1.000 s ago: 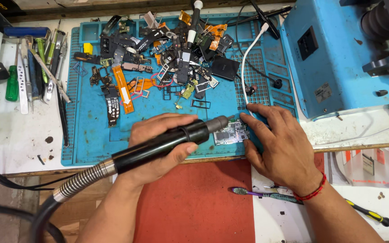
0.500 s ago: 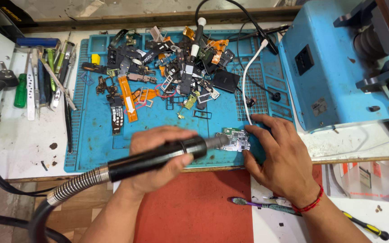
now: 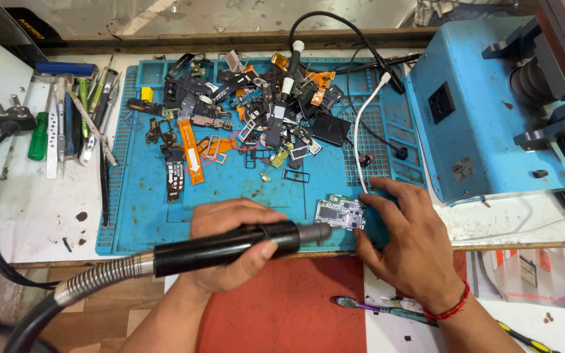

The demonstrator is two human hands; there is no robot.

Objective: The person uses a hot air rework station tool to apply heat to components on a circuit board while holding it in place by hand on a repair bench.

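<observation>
My left hand (image 3: 227,245) grips a black rotary tool handpiece (image 3: 230,243) with a flexible metal shaft (image 3: 96,280) running off to the lower left. Its tip points right at a small circuit board (image 3: 340,214) lying near the front edge of a blue work mat (image 3: 138,216). My right hand (image 3: 407,245) rests with spread fingers against the right side of the board and holds it down on the mat. A red thread band sits on that wrist.
A heap of phone parts and flex cables (image 3: 250,124) covers the mat's far half. Screwdrivers and tweezers (image 3: 67,124) lie at left, beside a black plug (image 3: 13,119). A blue machine (image 3: 492,104) stands at right. A toothbrush (image 3: 387,307) lies by a red pad (image 3: 289,307).
The view has shifted slightly. My left hand has drawn the handpiece a little left and down, its tip now just at the board's left edge. My right hand stays on the board.
</observation>
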